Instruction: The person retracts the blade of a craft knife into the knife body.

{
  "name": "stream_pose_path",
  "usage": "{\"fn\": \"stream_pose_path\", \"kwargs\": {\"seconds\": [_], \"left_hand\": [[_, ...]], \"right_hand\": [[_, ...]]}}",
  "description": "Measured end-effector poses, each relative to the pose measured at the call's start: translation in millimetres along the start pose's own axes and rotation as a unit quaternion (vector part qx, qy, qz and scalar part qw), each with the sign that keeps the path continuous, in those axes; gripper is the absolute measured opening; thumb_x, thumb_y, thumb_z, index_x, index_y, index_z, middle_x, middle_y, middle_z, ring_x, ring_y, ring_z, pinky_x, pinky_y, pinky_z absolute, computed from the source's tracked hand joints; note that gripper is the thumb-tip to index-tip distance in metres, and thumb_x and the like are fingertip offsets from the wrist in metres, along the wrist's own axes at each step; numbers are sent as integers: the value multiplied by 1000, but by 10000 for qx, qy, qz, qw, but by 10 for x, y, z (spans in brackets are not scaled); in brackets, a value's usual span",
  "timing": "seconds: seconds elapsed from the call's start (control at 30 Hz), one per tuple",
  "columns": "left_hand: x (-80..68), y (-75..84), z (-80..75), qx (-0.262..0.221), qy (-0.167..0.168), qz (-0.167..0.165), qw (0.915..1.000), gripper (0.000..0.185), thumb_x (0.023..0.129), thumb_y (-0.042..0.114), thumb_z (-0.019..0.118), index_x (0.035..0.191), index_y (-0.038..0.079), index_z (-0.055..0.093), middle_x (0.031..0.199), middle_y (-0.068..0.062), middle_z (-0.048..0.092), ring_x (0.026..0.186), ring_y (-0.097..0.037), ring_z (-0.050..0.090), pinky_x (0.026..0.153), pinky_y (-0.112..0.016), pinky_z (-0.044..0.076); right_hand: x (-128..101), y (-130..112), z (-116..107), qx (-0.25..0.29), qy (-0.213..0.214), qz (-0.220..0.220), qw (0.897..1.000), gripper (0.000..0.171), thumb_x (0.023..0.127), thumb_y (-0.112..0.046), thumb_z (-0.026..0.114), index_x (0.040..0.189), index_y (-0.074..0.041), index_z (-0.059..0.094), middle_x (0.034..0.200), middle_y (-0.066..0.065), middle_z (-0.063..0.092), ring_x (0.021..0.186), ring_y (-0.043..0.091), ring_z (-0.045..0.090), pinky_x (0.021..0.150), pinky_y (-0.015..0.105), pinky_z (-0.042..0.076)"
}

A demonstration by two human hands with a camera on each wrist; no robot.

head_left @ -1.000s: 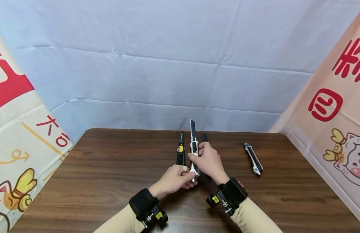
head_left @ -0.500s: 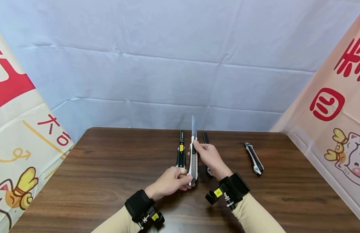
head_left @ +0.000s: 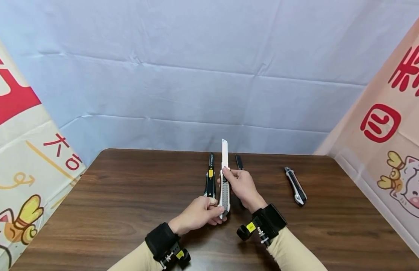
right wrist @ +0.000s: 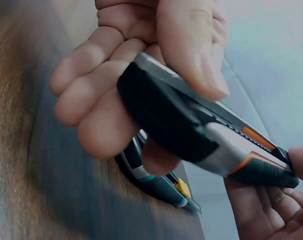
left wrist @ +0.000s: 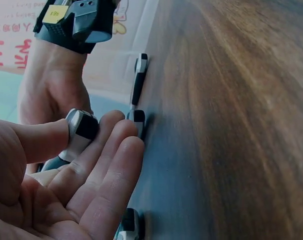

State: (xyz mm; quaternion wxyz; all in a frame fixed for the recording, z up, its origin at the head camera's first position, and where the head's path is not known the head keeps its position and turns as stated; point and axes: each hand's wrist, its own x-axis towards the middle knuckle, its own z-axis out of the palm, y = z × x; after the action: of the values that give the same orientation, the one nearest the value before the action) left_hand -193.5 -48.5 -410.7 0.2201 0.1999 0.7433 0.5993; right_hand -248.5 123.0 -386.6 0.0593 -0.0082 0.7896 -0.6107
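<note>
Fingers and thumb of the left hand (head_left: 197,213) are clamped on the butt of a utility knife (head_left: 224,195), while those of the right hand (head_left: 244,185) grip its front end, the thumb against or very near the dark slider (right wrist: 281,156). Compared with a second ago, we see the right thumb farther forward along the handle, the grooved channel now showing behind it, and the blade (head_left: 224,154) bright where it was dark. We judge that the knife has been turned or tilted a little, though we cannot tell which, and that the right hand is now better placed to work the slider. We find the knife raised above the table (head_left: 134,195), between the two hands. Its long axis runs almost straight away from the person, butt nearest, and the extended blade points toward the pale backdrop (head_left: 182,75). Just to its left we see a black-and-yellow cutter (head_left: 210,184) lying nearly parallel; a dark-tipped cutter (head_left: 239,161) lies partly hidden by the right hand, and well to the right a black-and-silver cutter (head_left: 295,186) lies aslant, its far end leaning left.
</note>
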Motion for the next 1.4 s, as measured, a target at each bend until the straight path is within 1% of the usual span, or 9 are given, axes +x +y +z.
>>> {"fn": "stream_pose_path", "kwargs": {"seconds": [0.23, 0.33, 0.53, 0.63, 0.87, 1.0, 1.17, 1.3, 1.4], "left_hand": [[32, -48, 13, 100, 51, -46, 9999, 21, 99, 15, 56, 100, -2, 69, 87, -18, 73, 77, -21, 71, 70, -35, 62], [47, -64, 12, 143, 55, -40, 9999, 21, 99, 15, 56, 99, -1, 69, 86, -17, 73, 75, -18, 71, 69, -33, 62], [50, -47, -7, 247, -22, 13, 9997, 22, 100, 15, 56, 100, -4, 68, 87, -21, 73, 77, -26, 72, 69, -35, 62], [53, -42, -14, 331, -24, 86, 9994, 23, 100, 15, 56, 99, -4, 68, 87, -22, 73, 78, -29, 72, 69, -36, 62], [80, -65, -4, 661, 92, 79, 9977, 20, 99, 16, 57, 94, 1, 69, 82, -17, 74, 73, -21, 71, 65, -31, 61], [87, -72, -3, 754, 92, 169, 9970, 19, 99, 15, 57, 95, 1, 69, 84, -16, 75, 74, -19, 72, 65, -28, 61], [79, -80, -17, 784, 140, 294, 9964, 17, 99, 13, 56, 101, 2, 68, 89, -16, 75, 81, -21, 73, 67, -25, 60], [83, -80, -17, 830, 193, 276, 9960, 16, 99, 13, 56, 103, 3, 68, 91, -15, 76, 83, -22, 73, 69, -26, 60], [92, -77, -9, 822, 165, 275, 9961, 17, 99, 14, 56, 103, 2, 67, 91, -17, 75, 83, -25, 73, 69, -28, 61]], "right_hand": [[-17, 5, -13, -35, -202, -191, 9996, 42, 102, -31, 52, 126, 3, 61, 104, 20, 73, 84, 10, 65, 73, 23, 48], [-18, 4, -18, -28, -234, -187, 9995, 43, 102, -31, 52, 126, 4, 60, 105, 20, 72, 86, 11, 66, 74, 23, 49], [-17, 8, -30, 59, -319, -54, 9995, 42, 101, -30, 53, 126, 3, 60, 108, 18, 72, 85, 9, 66, 73, 23, 53], [-13, 8, -30, 84, -355, -65, 9993, 41, 102, -29, 53, 126, 3, 60, 110, 19, 71, 88, 11, 67, 76, 25, 53], [-2, 15, -42, 161, -437, -40, 9989, 37, 102, -22, 53, 129, 3, 58, 114, 20, 70, 101, 17, 69, 88, 30, 56], [8, 28, -85, 140, -666, -72, 9977, 40, 103, -25, 51, 132, 2, 55, 116, 18, 69, 100, 15, 68, 87, 32, 57], [14, 75, -134, 463, -1037, -107, 9935, 47, 102, -33, 51, 129, 6, 56, 115, 20, 69, 97, 16, 70, 85, 33, 59], [-3, 110, -124, 513, -1101, -115, 9925, 53, 102, -40, 49, 125, 7, 58, 109, 14, 72, 96, 18, 71, 83, 31, 60], [-16, 119, -105, 437, -979, -180, 9941, 51, 103, -38, 48, 124, 7, 58, 108, 15, 72, 96, 20, 71, 82, 30, 59]]}}
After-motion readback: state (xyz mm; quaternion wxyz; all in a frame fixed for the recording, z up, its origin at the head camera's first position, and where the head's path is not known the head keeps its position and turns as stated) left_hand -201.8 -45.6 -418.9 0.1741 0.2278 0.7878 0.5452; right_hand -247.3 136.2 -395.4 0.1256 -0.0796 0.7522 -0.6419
